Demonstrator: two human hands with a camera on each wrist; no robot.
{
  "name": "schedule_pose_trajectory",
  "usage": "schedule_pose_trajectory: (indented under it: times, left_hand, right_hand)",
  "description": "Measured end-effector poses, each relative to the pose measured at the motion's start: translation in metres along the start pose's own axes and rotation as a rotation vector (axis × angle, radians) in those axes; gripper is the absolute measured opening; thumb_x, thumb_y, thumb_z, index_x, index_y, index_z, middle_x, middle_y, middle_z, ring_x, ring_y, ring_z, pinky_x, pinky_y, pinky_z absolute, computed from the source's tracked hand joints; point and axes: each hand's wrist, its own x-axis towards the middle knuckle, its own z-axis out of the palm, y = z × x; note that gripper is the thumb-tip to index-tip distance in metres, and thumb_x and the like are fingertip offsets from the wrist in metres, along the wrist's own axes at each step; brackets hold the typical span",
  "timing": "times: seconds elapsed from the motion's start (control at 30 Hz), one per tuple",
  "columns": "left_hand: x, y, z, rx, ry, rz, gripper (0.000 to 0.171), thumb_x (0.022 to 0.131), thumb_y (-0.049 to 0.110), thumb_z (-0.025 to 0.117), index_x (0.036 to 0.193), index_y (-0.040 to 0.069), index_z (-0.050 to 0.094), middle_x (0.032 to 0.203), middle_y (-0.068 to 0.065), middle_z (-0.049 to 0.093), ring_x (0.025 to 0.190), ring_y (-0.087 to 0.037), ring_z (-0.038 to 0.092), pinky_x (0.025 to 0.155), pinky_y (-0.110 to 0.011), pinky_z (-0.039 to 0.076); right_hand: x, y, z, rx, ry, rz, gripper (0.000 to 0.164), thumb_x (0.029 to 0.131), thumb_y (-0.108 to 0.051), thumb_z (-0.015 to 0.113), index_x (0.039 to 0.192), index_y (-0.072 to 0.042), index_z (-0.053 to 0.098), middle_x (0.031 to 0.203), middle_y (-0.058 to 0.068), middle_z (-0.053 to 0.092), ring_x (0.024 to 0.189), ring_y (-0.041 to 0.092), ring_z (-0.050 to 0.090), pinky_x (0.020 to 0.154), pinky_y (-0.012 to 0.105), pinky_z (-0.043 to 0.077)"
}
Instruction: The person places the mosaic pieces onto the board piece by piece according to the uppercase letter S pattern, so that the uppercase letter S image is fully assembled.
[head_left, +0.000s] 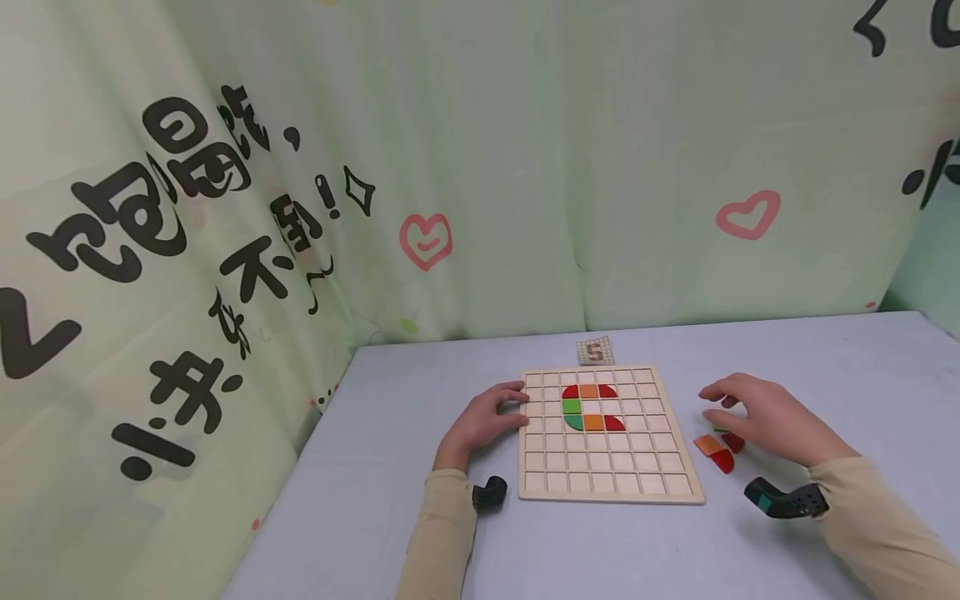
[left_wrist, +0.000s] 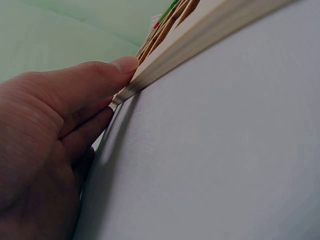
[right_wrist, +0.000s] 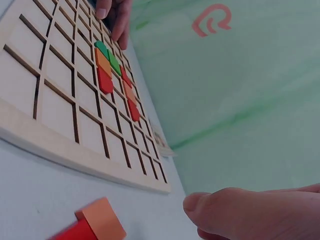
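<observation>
My left hand [head_left: 486,417] is at the left edge of a wooden grid board [head_left: 611,486], with thumb and fingertips touching its rim; the left wrist view shows the thumb [left_wrist: 100,80] against that rim. Red, orange and green tiles [head_left: 572,407] lie in the board's cells, in two short rows joined by the light green one on the left. To the board's right, my right hand [head_left: 776,414] hovers above loose pieces, its fingers bent and thumb apart from them. Among these pieces are an orange square [head_left: 707,445] and a red rounded piece [head_left: 723,461]; others lie partly under the hand.
Just behind the board lies a small card [head_left: 596,351] printed with a grid and a coloured shape. A pale cloth [head_left: 420,375] covers the table. A light green curtain [head_left: 502,167] with lettering and hearts hangs along the back and left.
</observation>
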Motion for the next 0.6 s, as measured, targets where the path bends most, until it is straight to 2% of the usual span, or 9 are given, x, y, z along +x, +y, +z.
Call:
schedule_pose_trajectory:
  times: [0.1, 0.27, 0.4, 0.6]
  left_hand:
    - [-0.001, 0.000, 0.000, 0.002, 0.003, -0.001, 0.038, 0.092, 0.024, 0.073, 0.127, 0.010, 0.068, 0.153, -0.001, 0.050, 0.147, -0.024, 0.039, 0.122, -0.044, 0.032]
    - [-0.001, 0.001, 0.000, 0.013, 0.003, -0.002, 0.038, 0.092, 0.023, 0.073, 0.128, 0.010, 0.068, 0.153, 0.000, 0.050, 0.147, -0.024, 0.039, 0.122, -0.044, 0.032]
    - [-0.001, 0.001, 0.000, 0.018, -0.001, -0.011, 0.038, 0.093, 0.023, 0.073, 0.128, 0.011, 0.068, 0.153, 0.001, 0.050, 0.147, -0.023, 0.038, 0.122, -0.043, 0.031]
    - [-0.001, 0.001, 0.000, 0.019, -0.002, -0.009, 0.038, 0.093, 0.023, 0.073, 0.128, 0.012, 0.068, 0.153, 0.001, 0.049, 0.148, -0.022, 0.038, 0.122, -0.043, 0.031]
  right_hand:
    - [-0.004, 0.011, -0.003, -0.008, -0.006, 0.020, 0.039, 0.088, -0.021, 0.076, 0.118, 0.002, 0.068, 0.109, 0.017, 0.068, 0.097, 0.032, 0.062, 0.079, 0.048, 0.056]
    - [-0.010, 0.023, -0.001, -0.005, -0.029, 0.041, 0.040, 0.087, -0.020, 0.076, 0.117, 0.005, 0.067, 0.110, 0.019, 0.068, 0.096, 0.033, 0.062, 0.080, 0.052, 0.056]
    - [-0.011, 0.026, 0.004, 0.000, -0.049, 0.043, 0.038, 0.086, -0.018, 0.075, 0.115, 0.006, 0.068, 0.109, 0.020, 0.067, 0.094, 0.033, 0.062, 0.081, 0.054, 0.057]
    - [-0.009, 0.029, 0.010, -0.027, -0.031, 0.031, 0.033, 0.084, -0.011, 0.076, 0.111, 0.007, 0.069, 0.105, 0.021, 0.066, 0.090, 0.032, 0.061, 0.080, 0.054, 0.058]
